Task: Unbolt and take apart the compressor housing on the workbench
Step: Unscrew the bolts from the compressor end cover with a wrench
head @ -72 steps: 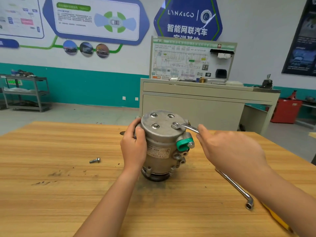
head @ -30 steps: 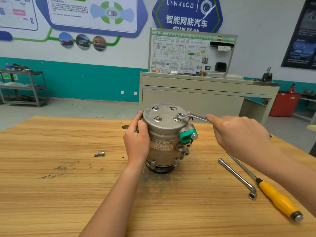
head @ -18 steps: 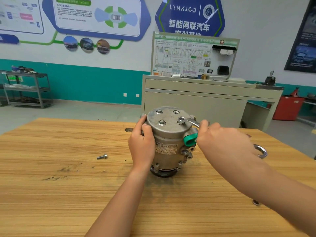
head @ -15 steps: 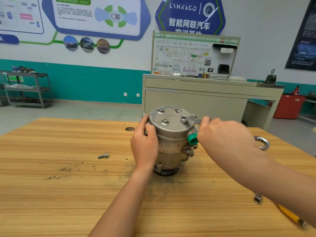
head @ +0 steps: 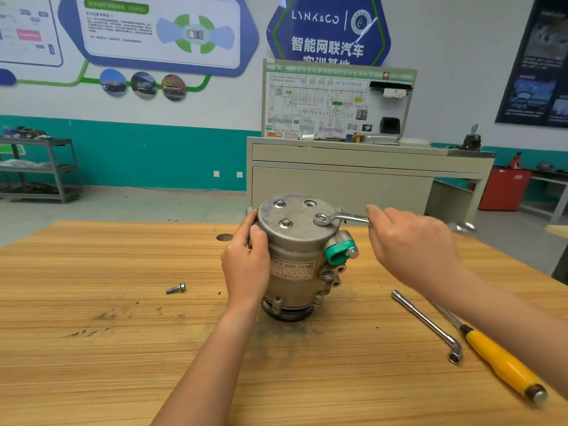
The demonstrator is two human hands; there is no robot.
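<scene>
The left hand (head: 246, 265) grips the compressor (head: 295, 256) steady while the right hand (head: 412, 247) holds the wrench (head: 341, 217) on its right top bolt (head: 320, 218), mid-loosening; next, I reckon, a firm swing.

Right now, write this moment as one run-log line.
left hand: grips compressor | right hand: holds wrench on top bolt | loose bolt: on workbench
</scene>
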